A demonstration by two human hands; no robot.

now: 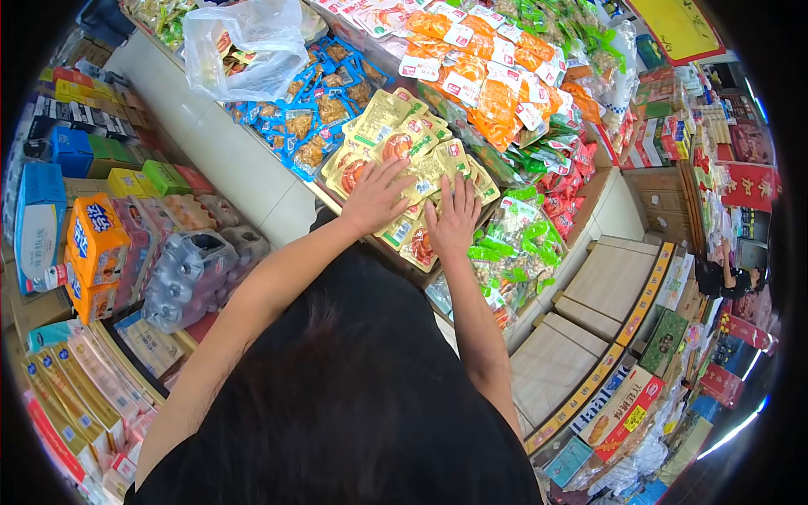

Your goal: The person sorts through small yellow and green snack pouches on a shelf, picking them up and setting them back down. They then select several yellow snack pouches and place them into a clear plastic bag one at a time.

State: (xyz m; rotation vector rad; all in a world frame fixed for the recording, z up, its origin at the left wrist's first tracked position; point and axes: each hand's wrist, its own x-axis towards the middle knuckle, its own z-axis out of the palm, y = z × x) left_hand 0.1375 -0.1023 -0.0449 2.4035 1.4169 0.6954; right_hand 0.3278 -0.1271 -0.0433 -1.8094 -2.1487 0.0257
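Gold snack packets (379, 118) with pictures of food on them lie piled in a compartment of the display. My left hand (376, 198) rests on the middle of this pile, fingers stretched out over the packets. Beside it, my right hand (453, 220) lies on the pile's right part with its fingers spread and pointing away from me. Neither hand is closed around a packet. Both palms hide some of the packets under them.
Left of the pile are blue snack packets (316, 118), with a white plastic bag (206, 46) on them holding packets. Orange packets (488, 80) and green-edged packets (522, 240) lie to the right. Boxed goods and wrapped bottles (189, 273) stand at left. A distant person (730, 278) is at right.
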